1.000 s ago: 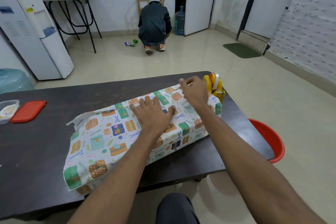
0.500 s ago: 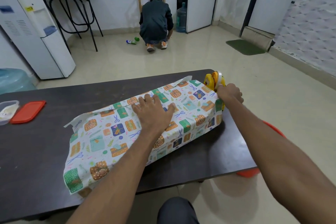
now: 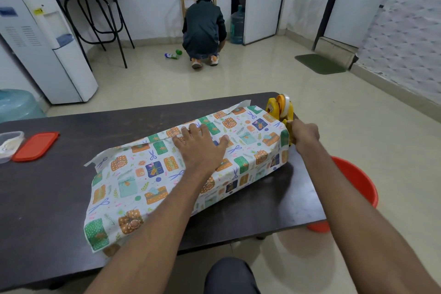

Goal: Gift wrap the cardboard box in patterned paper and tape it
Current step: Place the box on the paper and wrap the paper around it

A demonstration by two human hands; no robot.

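Note:
A long box draped in gift-patterned paper lies across the dark table. My left hand presses flat on top of the paper where its edges overlap, fingers spread. My right hand is at the box's right end, fingers curled, pinching the tape end at the front of the yellow tape dispenser, which stands at the table's far right corner. The cardboard itself is hidden under the paper.
A red lid and a clear container lie at the table's left. A red bucket stands on the floor at the right. A person crouches by the far wall. A water dispenser stands at the left.
My right hand has left the top of the box and moved right to the tape dispenser, where it now pinches the tape. My left hand stays pressed on the paper.

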